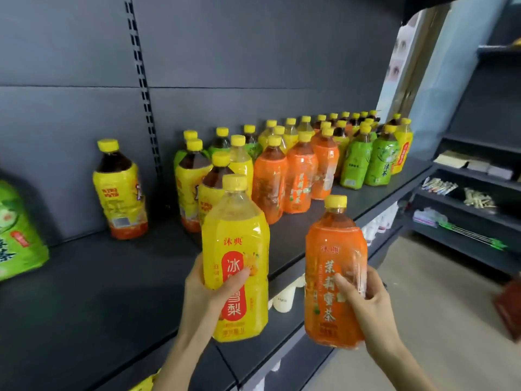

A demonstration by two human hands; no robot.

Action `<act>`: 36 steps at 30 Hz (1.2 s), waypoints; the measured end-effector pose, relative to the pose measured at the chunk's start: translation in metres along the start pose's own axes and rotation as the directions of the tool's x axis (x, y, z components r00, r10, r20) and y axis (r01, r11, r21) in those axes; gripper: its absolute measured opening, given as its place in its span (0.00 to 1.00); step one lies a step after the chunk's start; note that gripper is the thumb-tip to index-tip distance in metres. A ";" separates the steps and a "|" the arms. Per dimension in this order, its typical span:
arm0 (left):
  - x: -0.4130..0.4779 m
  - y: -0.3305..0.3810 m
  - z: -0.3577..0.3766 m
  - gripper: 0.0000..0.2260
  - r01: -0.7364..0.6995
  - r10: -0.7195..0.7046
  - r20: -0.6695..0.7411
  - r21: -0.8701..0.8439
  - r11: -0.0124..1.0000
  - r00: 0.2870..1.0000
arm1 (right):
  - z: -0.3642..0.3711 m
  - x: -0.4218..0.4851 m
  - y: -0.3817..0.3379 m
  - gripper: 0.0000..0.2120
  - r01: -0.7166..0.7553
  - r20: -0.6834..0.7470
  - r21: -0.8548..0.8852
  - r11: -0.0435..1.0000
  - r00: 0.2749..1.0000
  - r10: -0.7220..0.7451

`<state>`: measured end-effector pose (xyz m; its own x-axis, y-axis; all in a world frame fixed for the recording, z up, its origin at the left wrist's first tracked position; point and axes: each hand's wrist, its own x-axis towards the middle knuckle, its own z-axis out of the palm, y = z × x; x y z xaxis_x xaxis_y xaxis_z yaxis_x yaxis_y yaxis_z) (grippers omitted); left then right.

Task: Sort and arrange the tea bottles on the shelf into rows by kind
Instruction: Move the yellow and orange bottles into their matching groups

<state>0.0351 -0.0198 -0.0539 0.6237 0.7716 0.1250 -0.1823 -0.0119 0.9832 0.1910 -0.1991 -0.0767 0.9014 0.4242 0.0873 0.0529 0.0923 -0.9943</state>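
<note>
Dark grey shelving fills the view, with a slotted upright [143, 88] running down its back panel. Right of the upright, near the front edge of the shelf board [98, 292], the left hand [208, 292] grips a yellow-labelled pear drink bottle [235, 249] round its lower half, thumb across the red label panel. The bottle is upright; whether its base rests on the board I cannot tell. Farther right, past the board's edge, the right hand [366, 300] holds an orange-labelled tea bottle [335, 263] upright in the air, fingers curled round its lower body.

Left of the upright, 1 yellow-labelled dark tea bottle [119, 190] stands alone near the back panel. Farther left, a green-labelled bottle [17, 232] is cut by the frame edge. Right of the upright, bottles crowd together: yellow-labelled bottles [194, 176] nearest it, then orange-labelled bottles [300, 176] in a row, then green-labelled bottles [366, 162] farthest away.
</note>
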 end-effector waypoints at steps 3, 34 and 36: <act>0.021 -0.002 0.021 0.46 -0.013 0.013 0.009 0.004 1.000 1.000 | -0.012 0.027 0.003 0.22 -0.025 -0.033 0.028 0.999 0.999 0.026; 0.153 -0.065 0.232 0.34 -0.109 0.165 -0.505 0.139 0.984 0.847 | -0.084 0.317 -0.001 0.30 0.142 0.431 0.080 0.987 0.888 -0.163; 0.161 -0.070 0.235 0.37 -0.088 0.175 -0.471 0.200 0.976 0.865 | -0.076 0.324 0.007 0.33 0.152 0.429 0.088 0.985 0.886 -0.175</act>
<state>0.3270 -0.0439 -0.0711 0.1495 0.9646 0.2171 -0.0804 -0.2070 0.9750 0.5159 -0.1297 -0.0597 0.6052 0.7462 0.2773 0.1510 0.2343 -0.9604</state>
